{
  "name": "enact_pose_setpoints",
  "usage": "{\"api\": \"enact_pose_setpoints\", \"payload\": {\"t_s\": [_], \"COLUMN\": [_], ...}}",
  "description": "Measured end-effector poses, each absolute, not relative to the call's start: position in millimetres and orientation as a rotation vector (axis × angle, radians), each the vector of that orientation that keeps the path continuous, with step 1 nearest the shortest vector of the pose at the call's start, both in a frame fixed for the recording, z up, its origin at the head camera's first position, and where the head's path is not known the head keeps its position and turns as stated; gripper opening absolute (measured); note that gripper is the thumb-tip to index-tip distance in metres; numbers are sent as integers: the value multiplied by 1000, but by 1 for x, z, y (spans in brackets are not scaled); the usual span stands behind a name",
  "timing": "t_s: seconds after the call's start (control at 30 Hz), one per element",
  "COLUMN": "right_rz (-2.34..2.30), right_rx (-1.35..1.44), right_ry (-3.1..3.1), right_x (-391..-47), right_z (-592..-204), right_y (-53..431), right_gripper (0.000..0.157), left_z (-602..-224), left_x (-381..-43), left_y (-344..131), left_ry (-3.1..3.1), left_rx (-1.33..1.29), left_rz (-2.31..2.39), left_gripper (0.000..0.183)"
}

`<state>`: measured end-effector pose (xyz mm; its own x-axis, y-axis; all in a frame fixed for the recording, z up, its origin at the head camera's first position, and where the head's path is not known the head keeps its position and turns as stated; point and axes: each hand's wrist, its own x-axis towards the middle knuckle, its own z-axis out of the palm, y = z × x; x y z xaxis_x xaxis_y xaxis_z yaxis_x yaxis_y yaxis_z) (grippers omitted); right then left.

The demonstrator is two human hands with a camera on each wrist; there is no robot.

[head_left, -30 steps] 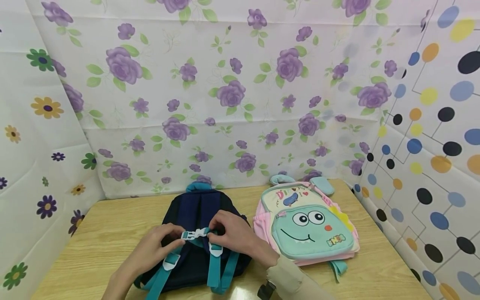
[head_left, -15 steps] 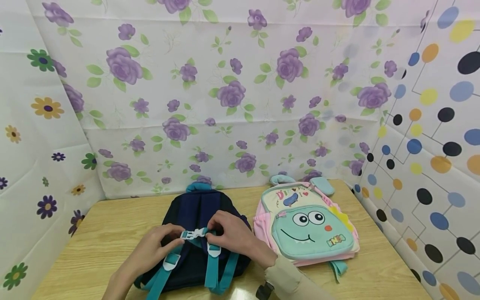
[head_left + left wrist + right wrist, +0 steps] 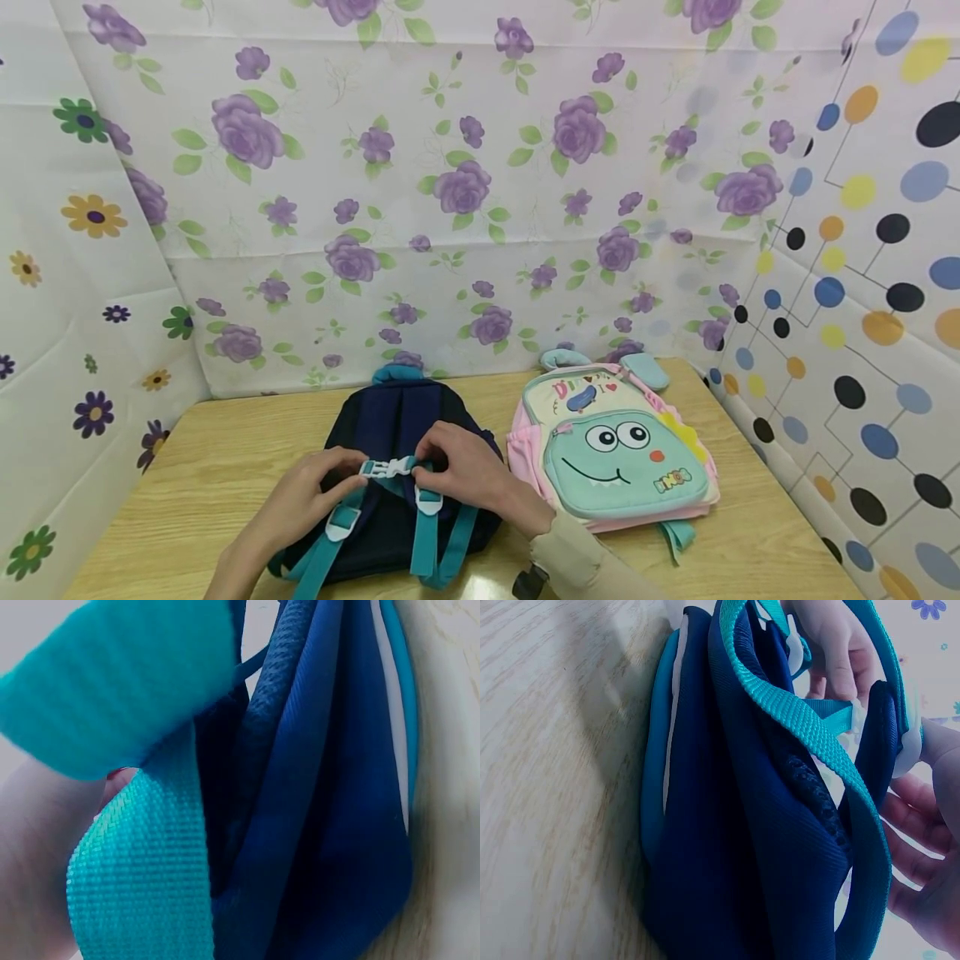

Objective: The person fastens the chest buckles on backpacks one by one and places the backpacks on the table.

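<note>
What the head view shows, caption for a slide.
Left hand and right hand hold a white buckle between them over a dark blue backpack, beside a cartoon-faced backpack.

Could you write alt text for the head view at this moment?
A person's left-hand grip and right-hand grip hold a white buckle and its teal strap between them, over a navy backpack. To its right, a cartoon-faced, pink-and-mint backpack lies on the same wooden table.
</note>
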<state>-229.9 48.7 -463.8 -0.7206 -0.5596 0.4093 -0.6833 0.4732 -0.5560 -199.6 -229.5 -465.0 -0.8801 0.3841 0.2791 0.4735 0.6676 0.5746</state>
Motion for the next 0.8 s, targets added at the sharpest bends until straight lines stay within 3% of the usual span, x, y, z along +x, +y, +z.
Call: {"api": "enact_pose_setpoints", "payload": {"t_s": [0.8], "right_rz": [1073], "right_rx": [1107], "right_ry": [-2538], "right_x": [-228], "right_z": [-466], "right_y": [48], "right_gripper": [11], "left_z": [-466], "left_x": [-197], "left_y": [-227], "left_ry": [-2732], "left_rx": [-676], "left_rz": [-1053], "left_gripper": [28]}}
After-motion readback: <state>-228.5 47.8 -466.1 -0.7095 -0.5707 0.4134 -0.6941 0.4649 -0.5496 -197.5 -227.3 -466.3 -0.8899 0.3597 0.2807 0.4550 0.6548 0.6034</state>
